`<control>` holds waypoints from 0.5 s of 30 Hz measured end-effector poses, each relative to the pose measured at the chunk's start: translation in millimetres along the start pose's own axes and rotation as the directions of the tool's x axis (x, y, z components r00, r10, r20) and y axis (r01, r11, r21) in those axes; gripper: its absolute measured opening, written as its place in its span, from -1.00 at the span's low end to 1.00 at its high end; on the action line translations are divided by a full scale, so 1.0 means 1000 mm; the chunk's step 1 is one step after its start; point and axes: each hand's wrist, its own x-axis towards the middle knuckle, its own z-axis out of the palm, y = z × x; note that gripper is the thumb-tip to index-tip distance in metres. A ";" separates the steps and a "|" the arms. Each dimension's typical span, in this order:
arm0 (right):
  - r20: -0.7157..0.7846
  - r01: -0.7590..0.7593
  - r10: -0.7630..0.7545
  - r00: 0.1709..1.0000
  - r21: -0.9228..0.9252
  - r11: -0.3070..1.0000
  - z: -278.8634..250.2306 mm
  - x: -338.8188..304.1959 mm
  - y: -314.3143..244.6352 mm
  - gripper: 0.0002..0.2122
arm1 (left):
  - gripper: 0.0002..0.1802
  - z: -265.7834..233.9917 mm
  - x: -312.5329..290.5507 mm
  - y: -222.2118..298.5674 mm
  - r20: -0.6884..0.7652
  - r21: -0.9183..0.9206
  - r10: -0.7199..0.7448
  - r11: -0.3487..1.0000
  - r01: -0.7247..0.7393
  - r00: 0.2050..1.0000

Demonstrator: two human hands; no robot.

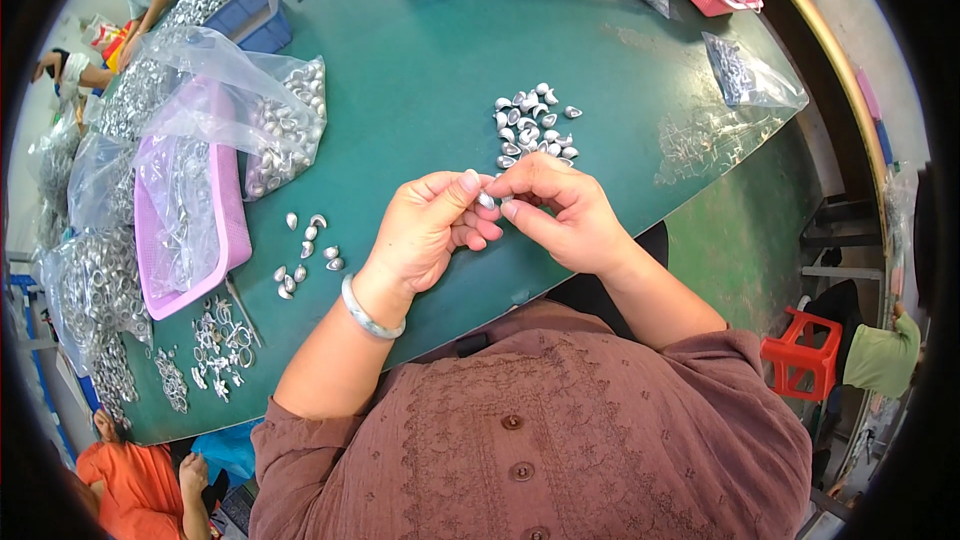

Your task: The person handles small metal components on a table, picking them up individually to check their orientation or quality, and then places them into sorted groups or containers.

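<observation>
Left of centre, loose silvery teardrop-shaped metal pieces [310, 233] dot a green table [430, 80]. Mid-frame, the left hand [420, 225] pinches a small, rounded silvery metal piece [487, 200]; whether the right hand [568, 215], fingertips drawn together alongside, grips anything is unclear. A slack pinch could drop it near the similar silvery pile [530, 125] above. No writing is legible.

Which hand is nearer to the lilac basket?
Left. The left hand is to the right of the lilac basket, with a few silver pieces between. The right hand is farther off, past the left.
</observation>
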 end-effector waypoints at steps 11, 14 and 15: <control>0.005 -0.043 0.042 0.999 0.087 0.995 -0.002 -0.002 0.006 -0.81 | -0.70 0.000 0.001 0.003 0.061 -0.091 -0.043 0.995 0.049 0.997; -0.067 -0.149 0.163 0.984 0.178 0.973 0.001 -0.004 0.003 -0.74 | -0.71 -0.003 0.002 0.002 0.094 -0.086 -0.028 0.996 0.036 0.995; -0.069 -0.148 0.162 0.984 0.178 0.973 0.001 -0.003 0.000 -0.74 | -0.71 -0.002 0.002 0.002 0.095 -0.084 -0.028 0.996 0.036 0.995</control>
